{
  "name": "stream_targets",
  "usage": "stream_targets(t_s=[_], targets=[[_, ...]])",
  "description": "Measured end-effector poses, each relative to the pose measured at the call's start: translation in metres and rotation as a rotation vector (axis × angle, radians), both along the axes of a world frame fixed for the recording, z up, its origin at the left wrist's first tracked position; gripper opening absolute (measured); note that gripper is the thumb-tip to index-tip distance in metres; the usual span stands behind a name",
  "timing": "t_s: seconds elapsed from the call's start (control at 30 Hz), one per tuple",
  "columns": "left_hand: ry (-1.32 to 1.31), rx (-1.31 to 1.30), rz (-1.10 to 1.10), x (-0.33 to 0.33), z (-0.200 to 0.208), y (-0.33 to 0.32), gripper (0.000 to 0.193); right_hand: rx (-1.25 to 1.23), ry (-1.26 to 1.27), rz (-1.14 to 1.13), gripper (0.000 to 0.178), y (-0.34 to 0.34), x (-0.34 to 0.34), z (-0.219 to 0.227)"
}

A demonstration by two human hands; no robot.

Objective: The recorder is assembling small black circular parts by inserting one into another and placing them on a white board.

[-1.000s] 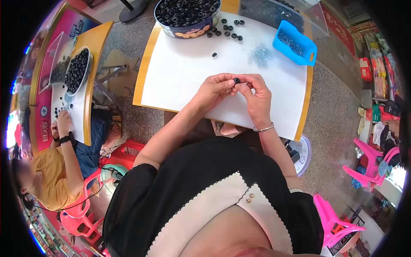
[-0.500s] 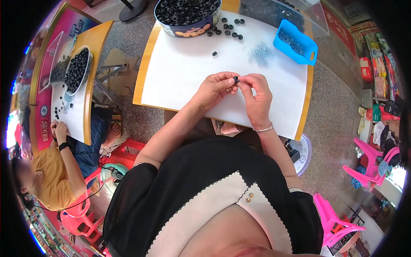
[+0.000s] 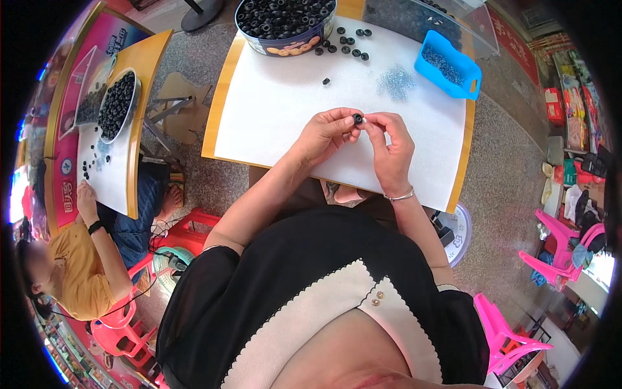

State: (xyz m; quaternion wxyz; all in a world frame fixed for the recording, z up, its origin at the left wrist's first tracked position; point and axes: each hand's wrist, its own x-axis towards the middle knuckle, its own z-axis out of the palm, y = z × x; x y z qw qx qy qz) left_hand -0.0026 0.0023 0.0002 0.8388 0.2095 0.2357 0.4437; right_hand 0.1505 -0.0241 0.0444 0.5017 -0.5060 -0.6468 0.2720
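Above the flat white sheet (image 3: 272, 104), near the front edge of the wood-rimmed bench (image 3: 212, 133), a small black ring-shaped bead (image 3: 357, 118) is pinched between thumb and fingers of the left hand (image 3: 330, 133). The right hand (image 3: 389, 142) is held with fingertips nearly together beside it; whether anything is gripped cannot be told. The pinch is best kept light, the bead's hole unobstructed.
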Motion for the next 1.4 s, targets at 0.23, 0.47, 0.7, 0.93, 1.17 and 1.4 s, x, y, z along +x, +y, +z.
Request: stream_targets(t_s=[0.23, 0.47, 0.7, 0.93, 1.17, 1.4], targets=[[0.036, -0.012, 0.013, -0.002, 0.0, -0.002, 0.024, 0.067, -0.069, 0.003, 0.009, 0.007, -0.001, 0.002], [0.007, -0.071, 0.101, -0.032, 0.009, -0.028, 0.021, 0.102, -0.271, 0.061, 0.012, 0.064, -0.012, -0.006], [0.054, -0.091, 0.16, -0.045, 0.015, -0.035, 0.019, 0.155, -0.515, 0.168, 0.018, 0.104, -0.043, -0.041], [0.034, -0.066, 0.193, -0.05, 0.023, -0.028, 0.023, -0.309, 0.092, 0.183, 0.011, 0.074, -0.036, 0.009], [-0.033, 0.025, 0.178, -0.037, 0.051, -0.017, 0.027, -0.202, 0.25, 0.155, 0.014, 0.033, -0.021, 0.056], [-0.062, 0.038, 0.103, -0.015, 0.079, -0.019, 0.027, -0.233, 0.508, 0.12, 0.016, 0.006, -0.005, 0.087]])
